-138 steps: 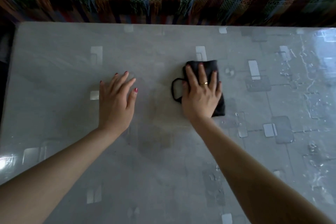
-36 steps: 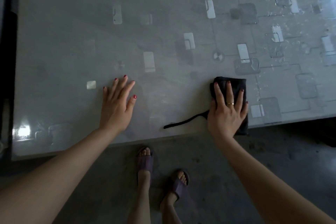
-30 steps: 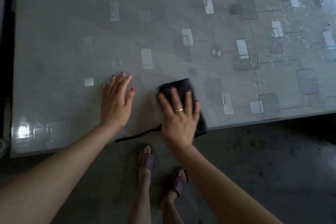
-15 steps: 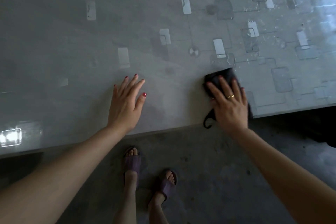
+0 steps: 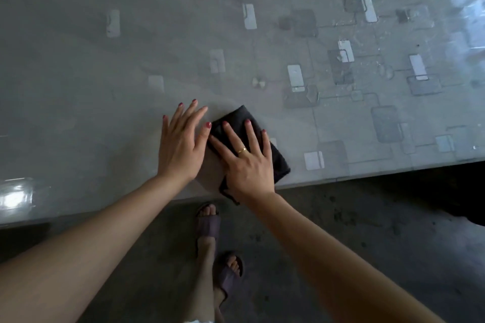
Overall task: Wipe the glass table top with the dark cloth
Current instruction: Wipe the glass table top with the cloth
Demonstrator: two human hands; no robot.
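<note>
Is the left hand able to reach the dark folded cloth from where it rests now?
Probably yes: the left hand lies flat on the glass table top beside the dark folded cloth, nothing between.

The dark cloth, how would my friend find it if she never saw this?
Look at the near edge of the glass table top. The right hand, wearing a gold ring, presses flat on the dark cloth. It is the only black, soft thing on the grey table.

no text, label, brand, number or sign can be read anywhere; the pale patches on the glass table top point(image 5: 78, 86) carry no letters.
</note>
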